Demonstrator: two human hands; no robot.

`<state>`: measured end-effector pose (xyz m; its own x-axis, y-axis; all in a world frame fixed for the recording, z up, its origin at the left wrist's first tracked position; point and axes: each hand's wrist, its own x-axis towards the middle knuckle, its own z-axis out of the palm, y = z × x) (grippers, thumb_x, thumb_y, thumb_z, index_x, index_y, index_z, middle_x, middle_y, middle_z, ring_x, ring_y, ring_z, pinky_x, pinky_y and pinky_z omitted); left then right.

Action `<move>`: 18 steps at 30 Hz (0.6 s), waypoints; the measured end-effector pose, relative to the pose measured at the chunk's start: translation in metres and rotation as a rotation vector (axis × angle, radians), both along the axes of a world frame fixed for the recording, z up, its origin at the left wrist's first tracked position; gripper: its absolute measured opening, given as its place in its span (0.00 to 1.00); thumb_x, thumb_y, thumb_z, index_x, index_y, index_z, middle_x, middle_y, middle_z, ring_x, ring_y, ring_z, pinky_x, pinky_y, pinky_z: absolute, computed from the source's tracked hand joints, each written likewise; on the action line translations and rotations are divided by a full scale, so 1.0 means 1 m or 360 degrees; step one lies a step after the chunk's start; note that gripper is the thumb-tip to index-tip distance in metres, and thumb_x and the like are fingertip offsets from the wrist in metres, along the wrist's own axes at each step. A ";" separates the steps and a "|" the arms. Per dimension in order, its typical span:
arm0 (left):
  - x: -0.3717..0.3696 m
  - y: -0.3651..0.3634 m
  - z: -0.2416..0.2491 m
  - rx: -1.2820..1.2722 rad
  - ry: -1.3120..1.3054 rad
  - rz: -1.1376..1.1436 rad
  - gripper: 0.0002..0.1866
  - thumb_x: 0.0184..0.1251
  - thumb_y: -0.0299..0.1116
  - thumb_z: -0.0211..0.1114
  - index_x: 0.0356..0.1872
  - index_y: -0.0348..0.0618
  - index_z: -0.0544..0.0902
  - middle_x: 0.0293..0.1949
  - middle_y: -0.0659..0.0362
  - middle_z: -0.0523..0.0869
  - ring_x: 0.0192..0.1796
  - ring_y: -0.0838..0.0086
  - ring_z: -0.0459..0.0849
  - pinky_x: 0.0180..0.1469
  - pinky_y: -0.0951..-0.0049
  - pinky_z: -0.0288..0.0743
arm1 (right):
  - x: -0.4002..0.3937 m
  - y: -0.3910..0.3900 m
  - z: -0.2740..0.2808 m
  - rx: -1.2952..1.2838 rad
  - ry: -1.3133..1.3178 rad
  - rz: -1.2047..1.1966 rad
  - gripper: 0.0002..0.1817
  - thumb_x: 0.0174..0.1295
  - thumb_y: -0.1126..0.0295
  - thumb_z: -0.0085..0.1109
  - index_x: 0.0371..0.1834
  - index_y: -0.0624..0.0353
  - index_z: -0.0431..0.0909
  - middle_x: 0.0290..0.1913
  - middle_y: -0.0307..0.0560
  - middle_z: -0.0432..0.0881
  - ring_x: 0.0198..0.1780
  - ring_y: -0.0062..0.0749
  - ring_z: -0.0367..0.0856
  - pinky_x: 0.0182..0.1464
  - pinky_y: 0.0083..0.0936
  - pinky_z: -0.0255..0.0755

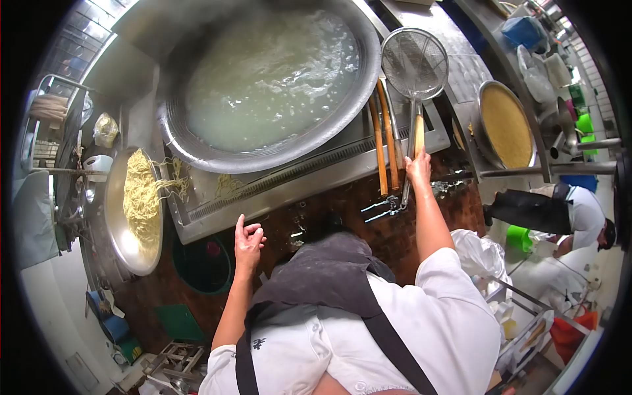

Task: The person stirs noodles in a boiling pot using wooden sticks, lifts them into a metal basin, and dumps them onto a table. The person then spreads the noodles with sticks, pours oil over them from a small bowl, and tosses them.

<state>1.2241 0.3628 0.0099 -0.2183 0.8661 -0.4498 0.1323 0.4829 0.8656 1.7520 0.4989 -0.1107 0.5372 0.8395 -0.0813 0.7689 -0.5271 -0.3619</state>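
Observation:
My right hand (418,169) is wrapped round the wooden handle of a spider strainer (415,64). The strainer's round wire mesh points away from me, beside the right rim of a huge wok (168,135). Steaming, bubbling cloudy water (270,85) fills the wok. Long wooden sticks (378,151) lean just left of the strainer handle. Near the stove's front edge, my left hand (248,242) hangs with nothing in it, the index finger stretched out and the others loosely bent. Left of the stove, a metal bowl (117,230) holds yellow noodles (140,197), some trailing over its rim.
A steel stove top (197,227) spans the front, with stray noodles on it. A dark green bin (203,263) stands below left. On the right are a round pan of yellowish contents (505,125) and another person (586,214) bending over. The tiled floor (322,220) looks wet.

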 end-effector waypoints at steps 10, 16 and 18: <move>-0.115 0.028 -0.016 0.0324 0.0607 0.0100 0.38 0.67 0.35 0.71 0.75 0.38 0.63 0.49 0.56 0.81 0.42 0.77 0.80 0.49 0.73 0.79 | -0.010 0.023 0.029 0.0869 -0.0148 0.0563 0.23 0.65 0.71 0.62 0.63 0.65 0.74 0.52 0.56 0.79 0.49 0.48 0.81 0.56 0.40 0.75; -0.300 0.179 -0.005 0.0339 0.1785 -0.0123 0.39 0.64 0.46 0.68 0.71 0.32 0.68 0.62 0.41 0.78 0.61 0.52 0.78 0.63 0.56 0.74 | -0.140 -0.020 0.093 0.0619 0.0579 0.0851 0.15 0.71 0.75 0.56 0.59 0.62 0.78 0.50 0.49 0.82 0.46 0.32 0.83 0.50 0.26 0.77; -0.343 0.229 -0.005 0.0139 0.2053 -0.0317 0.37 0.67 0.50 0.66 0.70 0.35 0.70 0.69 0.42 0.73 0.72 0.51 0.69 0.72 0.53 0.65 | -0.178 -0.048 0.095 0.0467 0.0940 0.0772 0.13 0.70 0.76 0.57 0.56 0.62 0.80 0.45 0.44 0.84 0.42 0.27 0.83 0.47 0.24 0.78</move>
<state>0.8806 0.5919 0.0048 -0.3128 0.9488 0.0443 0.9471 0.3081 0.0902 1.5740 0.4510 -0.0157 0.0464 0.9987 0.0221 0.5264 -0.0056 -0.8502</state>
